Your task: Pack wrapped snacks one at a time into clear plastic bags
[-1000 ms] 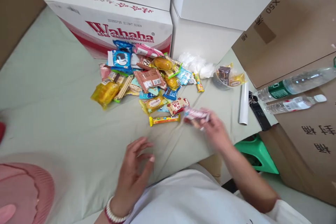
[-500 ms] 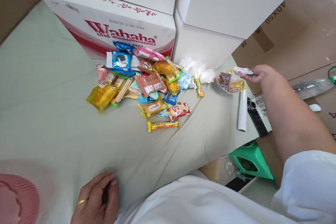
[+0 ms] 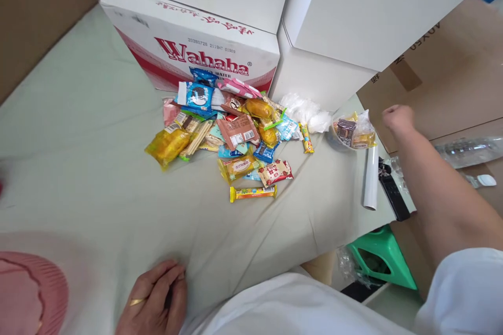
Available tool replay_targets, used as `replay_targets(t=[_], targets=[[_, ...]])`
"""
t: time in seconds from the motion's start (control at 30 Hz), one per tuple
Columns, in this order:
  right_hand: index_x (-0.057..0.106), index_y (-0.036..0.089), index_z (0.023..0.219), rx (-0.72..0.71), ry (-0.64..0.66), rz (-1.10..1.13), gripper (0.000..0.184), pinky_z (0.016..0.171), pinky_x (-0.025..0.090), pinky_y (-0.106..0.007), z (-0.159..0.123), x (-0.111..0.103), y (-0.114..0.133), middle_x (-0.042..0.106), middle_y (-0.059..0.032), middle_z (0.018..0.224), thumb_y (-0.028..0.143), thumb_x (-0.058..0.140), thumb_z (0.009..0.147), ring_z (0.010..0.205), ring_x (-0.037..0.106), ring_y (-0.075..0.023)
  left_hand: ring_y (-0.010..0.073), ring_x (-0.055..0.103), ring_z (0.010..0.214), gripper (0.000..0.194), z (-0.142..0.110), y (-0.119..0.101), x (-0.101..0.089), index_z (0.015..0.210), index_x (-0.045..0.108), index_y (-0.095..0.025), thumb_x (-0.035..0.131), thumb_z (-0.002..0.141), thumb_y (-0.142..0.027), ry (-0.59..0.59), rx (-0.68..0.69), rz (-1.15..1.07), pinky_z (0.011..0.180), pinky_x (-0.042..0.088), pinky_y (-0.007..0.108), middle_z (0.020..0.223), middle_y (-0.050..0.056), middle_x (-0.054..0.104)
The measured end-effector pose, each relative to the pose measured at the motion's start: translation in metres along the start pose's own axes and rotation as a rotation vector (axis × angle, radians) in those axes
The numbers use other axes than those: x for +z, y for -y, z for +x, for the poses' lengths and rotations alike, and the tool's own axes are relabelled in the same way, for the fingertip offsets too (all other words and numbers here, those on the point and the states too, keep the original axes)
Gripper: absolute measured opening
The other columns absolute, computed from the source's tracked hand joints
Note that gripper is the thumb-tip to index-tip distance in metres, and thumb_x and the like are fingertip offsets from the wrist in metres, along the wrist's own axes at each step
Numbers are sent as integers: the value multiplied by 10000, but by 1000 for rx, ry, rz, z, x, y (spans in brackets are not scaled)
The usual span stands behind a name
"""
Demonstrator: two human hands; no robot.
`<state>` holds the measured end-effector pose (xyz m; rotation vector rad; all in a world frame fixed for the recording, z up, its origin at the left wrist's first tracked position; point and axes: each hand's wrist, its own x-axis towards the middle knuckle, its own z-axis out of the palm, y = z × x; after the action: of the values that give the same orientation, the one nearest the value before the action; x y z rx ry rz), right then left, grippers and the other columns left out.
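My right hand point(image 3: 398, 118) is curled into a loose fist just right of a clear plastic bowl point(image 3: 338, 141), and no packet shows in it. In the bowl lie a brown cocoa packet point(image 3: 346, 131) and a white clear-ended packet point(image 3: 363, 123), with yellow wrapping beside them. My left hand point(image 3: 155, 298), with a gold ring, rests on the cloth near the front edge, fingers bent and thumb tip against them; nothing shows in it. Ahead of it is a heap of wrapped snacks, among them a brown packet point(image 3: 238, 131), a red-and-white packet point(image 3: 276, 171) and a yellow bar point(image 3: 253, 192).
A Wahaha carton point(image 3: 204, 57) and white boxes point(image 3: 338, 5) stand behind the heap. Crumpled clear plastic point(image 3: 301, 107) lies left of the bowl. A white tube point(image 3: 370, 178) and a black object point(image 3: 394, 196) lie at the right edge. At lower left is a pink basin point(image 3: 55, 293).
The white packet has left my right hand and now sits in the bowl. My right hand has drawn away to the right and closed. The view has shifted slightly; my left hand rests as before.
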<state>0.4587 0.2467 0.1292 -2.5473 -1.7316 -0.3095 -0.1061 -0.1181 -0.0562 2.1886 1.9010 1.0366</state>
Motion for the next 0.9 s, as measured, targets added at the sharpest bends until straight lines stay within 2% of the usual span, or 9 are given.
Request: replay_targets(t=[0.07,0.13,0.23,0.3,0.43,0.6,0.7,0.8,0.9], targets=[[703,70,1213,-61,-73,63,345,793,471,-317,-2,-16,15,734,-197,1126,157,461,984,915,646,-182,204,699,877,124,-1,0,-1,1000,678,-225,582,925,-240,-7,-21,-10,904,542,328,1020,65,709],[707,114,1244,-332,-65,126,360,851,469,-315,-5,-26,41,728,-153,1153,226,463,1003,969,640,-185,212,698,884,123,-1,-1,-2,1005,672,-231,583,919,-234,1,-42,-24,898,547,344,1023,71,704],[756,216,1192,-805,176,8,314,913,465,-347,-8,-22,88,704,-97,1196,248,628,907,1054,624,-232,220,699,888,138,0,-3,-3,1021,666,-230,593,907,-205,23,-51,-43,874,557,356,1035,82,695],[783,266,1115,-927,332,-149,311,885,477,-361,-8,-10,115,665,-75,1291,215,702,820,1127,598,-274,216,701,877,148,2,-4,-4,1022,669,-231,601,897,-189,18,-44,-56,857,566,350,1032,80,695],[781,224,937,-861,326,-158,168,825,478,-376,-14,1,140,684,-91,1245,203,634,859,1128,593,-303,206,705,877,151,0,-5,-7,1007,681,-230,605,892,-169,14,-82,-110,842,578,334,1019,74,703],[720,217,1009,-499,200,570,228,692,463,-326,-88,-23,136,662,-34,801,406,664,895,719,579,-188,204,701,866,100,0,-18,-14,949,711,-242,632,893,-220,-26,-301,-266,819,563,336,988,57,717],[683,223,936,-416,586,1075,373,530,368,-253,-176,-21,143,564,33,667,569,744,808,539,442,-113,209,699,895,185,22,-42,-10,1069,689,-242,632,920,-336,66,-549,-577,731,575,319,1079,78,712],[657,219,869,-346,927,1256,399,493,329,-231,-264,-2,156,559,41,650,609,726,823,520,419,-98,227,703,901,688,57,-69,8,1437,447,-253,667,866,-566,348,-748,-1063,464,504,258,1428,175,569],[670,224,878,-468,1100,1220,370,547,419,-249,-310,11,157,610,23,697,594,665,886,591,518,-126,155,640,685,738,84,-90,30,1370,484,-206,701,809,-633,630,-833,-1258,409,405,213,1203,147,676]])
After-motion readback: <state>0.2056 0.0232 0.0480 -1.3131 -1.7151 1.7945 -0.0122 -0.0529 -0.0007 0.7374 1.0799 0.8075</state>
